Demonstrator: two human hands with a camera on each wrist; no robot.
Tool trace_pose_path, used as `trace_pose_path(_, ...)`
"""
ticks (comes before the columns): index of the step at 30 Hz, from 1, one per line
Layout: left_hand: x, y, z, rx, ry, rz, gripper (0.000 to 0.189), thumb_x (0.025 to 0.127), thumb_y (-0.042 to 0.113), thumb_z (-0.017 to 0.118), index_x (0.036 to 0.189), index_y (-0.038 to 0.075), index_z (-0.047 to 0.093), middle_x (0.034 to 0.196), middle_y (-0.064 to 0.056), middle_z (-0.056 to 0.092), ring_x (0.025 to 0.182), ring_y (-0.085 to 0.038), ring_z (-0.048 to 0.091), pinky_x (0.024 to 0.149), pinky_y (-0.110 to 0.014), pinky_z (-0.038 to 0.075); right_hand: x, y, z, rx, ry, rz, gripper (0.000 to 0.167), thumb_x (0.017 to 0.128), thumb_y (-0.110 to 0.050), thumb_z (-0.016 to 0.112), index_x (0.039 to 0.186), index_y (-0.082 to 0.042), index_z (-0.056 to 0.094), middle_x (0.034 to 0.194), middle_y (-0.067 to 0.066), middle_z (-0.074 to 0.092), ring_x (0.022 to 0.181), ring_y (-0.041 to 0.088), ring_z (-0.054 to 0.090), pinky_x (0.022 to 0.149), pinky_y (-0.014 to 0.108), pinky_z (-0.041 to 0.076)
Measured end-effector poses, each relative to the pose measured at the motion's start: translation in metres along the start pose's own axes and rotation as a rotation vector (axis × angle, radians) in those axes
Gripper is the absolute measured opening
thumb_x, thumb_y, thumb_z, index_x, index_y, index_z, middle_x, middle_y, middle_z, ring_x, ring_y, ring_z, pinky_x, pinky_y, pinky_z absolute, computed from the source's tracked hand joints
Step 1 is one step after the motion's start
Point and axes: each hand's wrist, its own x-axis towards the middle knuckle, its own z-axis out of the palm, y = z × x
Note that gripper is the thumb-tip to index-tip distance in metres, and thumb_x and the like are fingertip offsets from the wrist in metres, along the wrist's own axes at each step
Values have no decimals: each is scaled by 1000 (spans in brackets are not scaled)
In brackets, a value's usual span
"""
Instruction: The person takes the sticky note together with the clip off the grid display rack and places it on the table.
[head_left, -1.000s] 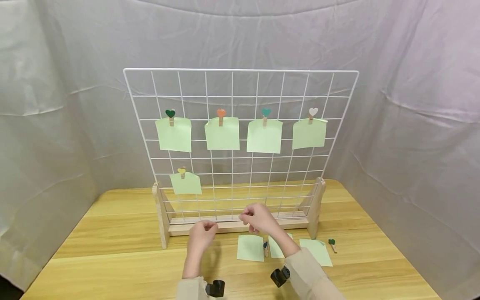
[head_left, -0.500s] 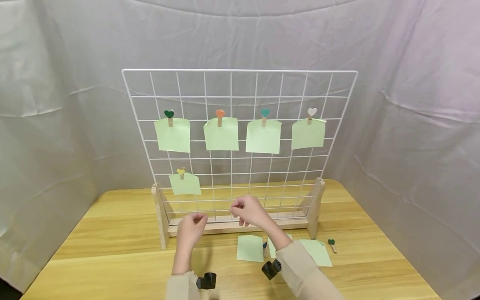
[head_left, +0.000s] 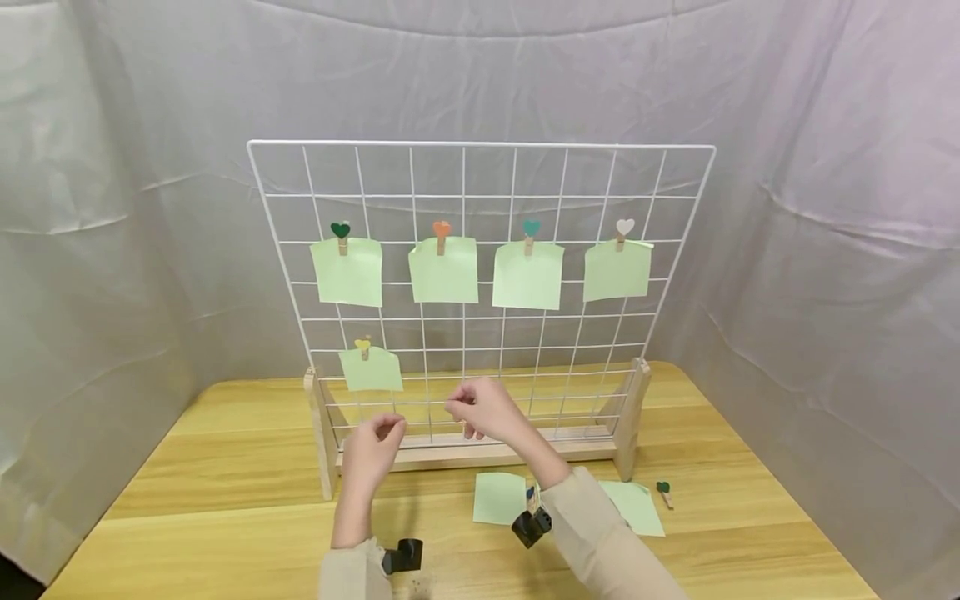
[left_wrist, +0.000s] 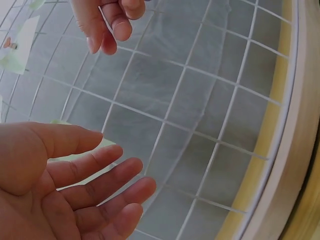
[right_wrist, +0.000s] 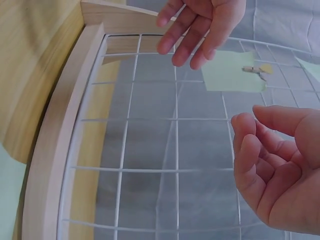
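My left hand [head_left: 372,450] hovers in front of the lower left of the white wire grid [head_left: 482,143], just below a green note [head_left: 373,372] held by a yellow-heart clothespin [head_left: 363,348]. Its fingers [left_wrist: 90,192] are relaxed and slightly bent, with nothing between them. To the right, my right hand [head_left: 487,410] is raised before the grid's lower middle. The right hand's fingers [right_wrist: 248,172] curl loosely, thumb near the index finger, and hold nothing visible. Higher up, several green notes [head_left: 444,275] hang in a row from heart clothespins [head_left: 442,229].
The grid stands in a wooden base [head_left: 480,455] on a wooden table [head_left: 225,533]. In front of it lie a green note [head_left: 495,500], another note [head_left: 636,510], a blue-topped clothespin [head_left: 531,497] and a green-heart clothespin [head_left: 664,493]. Grey cloth [head_left: 480,75] hangs behind.
Both hands have moved left and up in the head view, toward the note with the yellow-heart clothespin. The notes and clothespins keep their places.
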Motion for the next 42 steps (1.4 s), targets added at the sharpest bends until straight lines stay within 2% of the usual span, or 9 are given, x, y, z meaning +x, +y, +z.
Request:
trace_pose_path(4,2,3,-6,-4,5,13,21,87,11,54,97,-6,62,86,-13,63,80,-27,58,69,-39,47,4,-6,0,-10,3,-13,11,86,-10,58,81,-1,63,60,0,55,40,11,51,38,25,45)
trace_pose_path(12,9,5,-17,63,55,53,21,87,13,55,97,-3,64,86,-13,64,80,-28,59,69,-41,46,12,-18,-2,-29,26,-27,11,86,-11,58,77,-4,62,58,-1,56,42,22,55,35,21,40)
trace_pose_path(19,15,8,-27,36,60,24,23,87,13,54,100,-5,62,91,-17,63,85,-29,58,75,-42,45,21,-29,2,-43,39,-51,11,86,-11,58,79,-3,63,58,-1,56,42,21,54,37,26,43)
trace_pose_path(26,22,10,-38,15,140,30,22,86,10,54,98,-7,62,96,-23,61,91,-33,56,79,-45,44,32,-35,6,-49,93,-102,10,87,-10,57,82,-3,63,58,4,56,39,17,51,40,24,45)
trace_pose_path(32,26,11,-46,9,196,23,22,85,9,54,98,-7,62,100,-24,60,94,-34,55,80,-44,42,38,-48,8,-60,81,-123,13,87,-11,56,86,-1,63,59,4,57,38,13,50,39,23,44)
trace_pose_path(38,30,13,-53,-6,209,5,24,85,9,53,102,-6,61,99,-24,59,93,-32,54,81,-43,42,44,-59,12,-67,89,-141,13,88,-13,57,88,-2,63,57,-2,56,37,13,49,38,23,43)
trace_pose_path(42,33,12,-53,-29,221,-12,25,85,10,52,104,-6,60,97,-23,60,91,-31,55,80,-41,43,47,-64,16,-73,79,-127,17,88,-19,57,94,-4,62,57,1,57,37,15,49,37,24,42)
